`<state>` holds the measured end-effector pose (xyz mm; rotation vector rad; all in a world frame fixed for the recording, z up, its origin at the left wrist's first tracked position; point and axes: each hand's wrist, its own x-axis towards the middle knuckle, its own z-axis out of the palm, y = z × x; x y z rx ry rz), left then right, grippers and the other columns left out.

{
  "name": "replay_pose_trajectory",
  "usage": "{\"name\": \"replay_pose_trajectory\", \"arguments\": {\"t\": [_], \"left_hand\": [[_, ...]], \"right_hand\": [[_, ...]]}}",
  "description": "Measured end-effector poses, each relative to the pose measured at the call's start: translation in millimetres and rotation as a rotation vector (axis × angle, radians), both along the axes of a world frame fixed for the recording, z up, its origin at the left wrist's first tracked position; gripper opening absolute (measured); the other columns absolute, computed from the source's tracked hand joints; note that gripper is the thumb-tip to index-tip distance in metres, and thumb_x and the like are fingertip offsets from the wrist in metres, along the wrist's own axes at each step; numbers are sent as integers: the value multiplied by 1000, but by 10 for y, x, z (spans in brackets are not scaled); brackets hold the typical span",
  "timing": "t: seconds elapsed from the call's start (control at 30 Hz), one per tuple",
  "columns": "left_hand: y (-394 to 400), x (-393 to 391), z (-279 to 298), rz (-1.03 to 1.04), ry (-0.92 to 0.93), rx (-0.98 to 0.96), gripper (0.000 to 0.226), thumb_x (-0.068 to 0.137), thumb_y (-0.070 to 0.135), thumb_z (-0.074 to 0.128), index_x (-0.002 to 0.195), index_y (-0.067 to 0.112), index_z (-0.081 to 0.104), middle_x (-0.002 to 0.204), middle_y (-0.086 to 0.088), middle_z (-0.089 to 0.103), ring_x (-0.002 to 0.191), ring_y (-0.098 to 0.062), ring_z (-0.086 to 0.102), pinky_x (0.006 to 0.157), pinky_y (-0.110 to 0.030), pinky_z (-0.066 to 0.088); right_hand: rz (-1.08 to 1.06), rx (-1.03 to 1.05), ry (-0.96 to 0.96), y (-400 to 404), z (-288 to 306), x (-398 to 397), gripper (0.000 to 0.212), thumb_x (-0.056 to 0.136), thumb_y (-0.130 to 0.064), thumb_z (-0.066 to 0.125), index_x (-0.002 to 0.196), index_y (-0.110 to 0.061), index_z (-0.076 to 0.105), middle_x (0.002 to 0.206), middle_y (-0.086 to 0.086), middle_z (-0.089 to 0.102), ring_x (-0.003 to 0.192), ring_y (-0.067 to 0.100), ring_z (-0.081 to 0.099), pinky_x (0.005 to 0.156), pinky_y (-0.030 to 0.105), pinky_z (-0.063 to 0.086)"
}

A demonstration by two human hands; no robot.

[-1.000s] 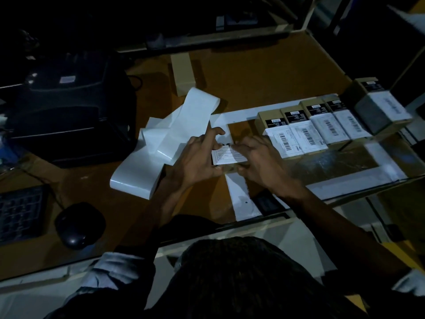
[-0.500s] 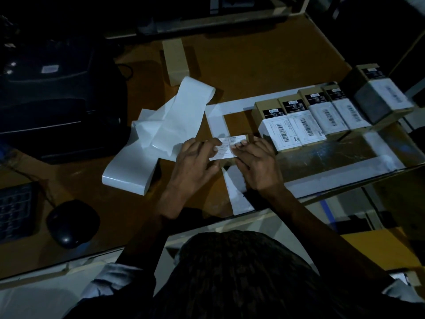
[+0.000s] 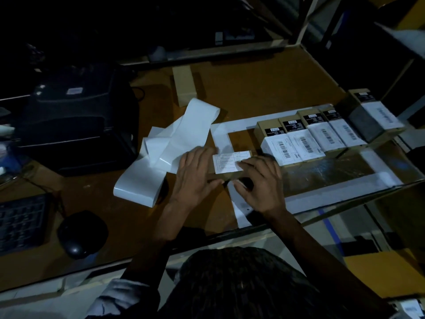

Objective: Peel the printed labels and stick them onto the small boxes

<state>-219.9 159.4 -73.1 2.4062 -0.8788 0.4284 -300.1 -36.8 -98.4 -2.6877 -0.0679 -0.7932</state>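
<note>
In the head view, at mid-frame, a white printed label (image 3: 230, 161) with ruled boxes of text lies on a small brown box (image 3: 215, 174), whose shape is hard to make out in the dim light. The left hand (image 3: 195, 178) and right hand (image 3: 259, 183) press flat, straight fingers along its edges, pinching nothing. Just to the right, a row of labelled boxes (image 3: 305, 138) shows barcodes.

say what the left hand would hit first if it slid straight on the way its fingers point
Probably the row of labelled boxes: the left hand points up and right across the label it presses. Depth is unclear in the dim picture.

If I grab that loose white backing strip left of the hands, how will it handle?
The backing strip is probably floppy: it lies folded and curled over itself. Likely very light, so a push may slide it. Its glossy face suggests a slippery pinch.
</note>
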Motion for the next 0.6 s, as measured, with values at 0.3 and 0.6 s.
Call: {"name": "replay_pose_trajectory", "arguments": {"t": [0.3, 0.6], "left_hand": [[62, 337, -74, 68, 96, 378, 43, 79, 49, 69, 118, 31, 59, 116, 6, 69, 112, -17, 59, 102, -40, 16], [60, 376, -36, 47, 170, 307, 42, 79, 56, 72, 111, 31, 60, 116, 3, 69, 111, -18, 61, 107, -46, 22]], "right_hand": [[-49, -68, 485, 680, 254, 42, 91, 96, -76, 16, 162, -14, 9, 170, 3, 0, 156, 16, -9, 120, 57, -4], [-210, -147, 503, 313, 242, -11, 94, 90, -79, 3, 162, -18, 7, 170, 1, 0, 156, 18, -2, 117, 61, -3]]}}
